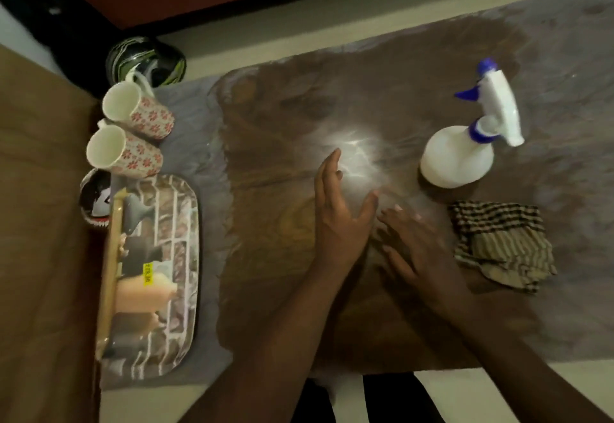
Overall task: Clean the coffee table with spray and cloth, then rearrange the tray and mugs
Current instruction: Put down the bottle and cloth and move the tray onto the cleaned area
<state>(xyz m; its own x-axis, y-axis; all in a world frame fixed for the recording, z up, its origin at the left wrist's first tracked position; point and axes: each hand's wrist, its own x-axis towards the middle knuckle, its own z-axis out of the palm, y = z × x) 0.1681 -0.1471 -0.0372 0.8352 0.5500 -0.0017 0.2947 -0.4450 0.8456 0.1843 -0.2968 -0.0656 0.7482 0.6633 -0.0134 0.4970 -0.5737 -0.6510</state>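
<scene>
Nearest, I am seeing both hands hovering empty over the coffee table: left hand released, fingers straight; right hand released, spread flat. At 3 o'clock the cloth is lying crumpled, untouched. At 9 o'clock the tray is waiting. At 1 o'clock the spray bottle is standing upright. At 10 o'clock two mugs are lying tipped. I am judging the cleaning barely begun, the rearranging still pending.

Glossy wood coffee table, plastic spray bottle, checked woven cloth.
</scene>
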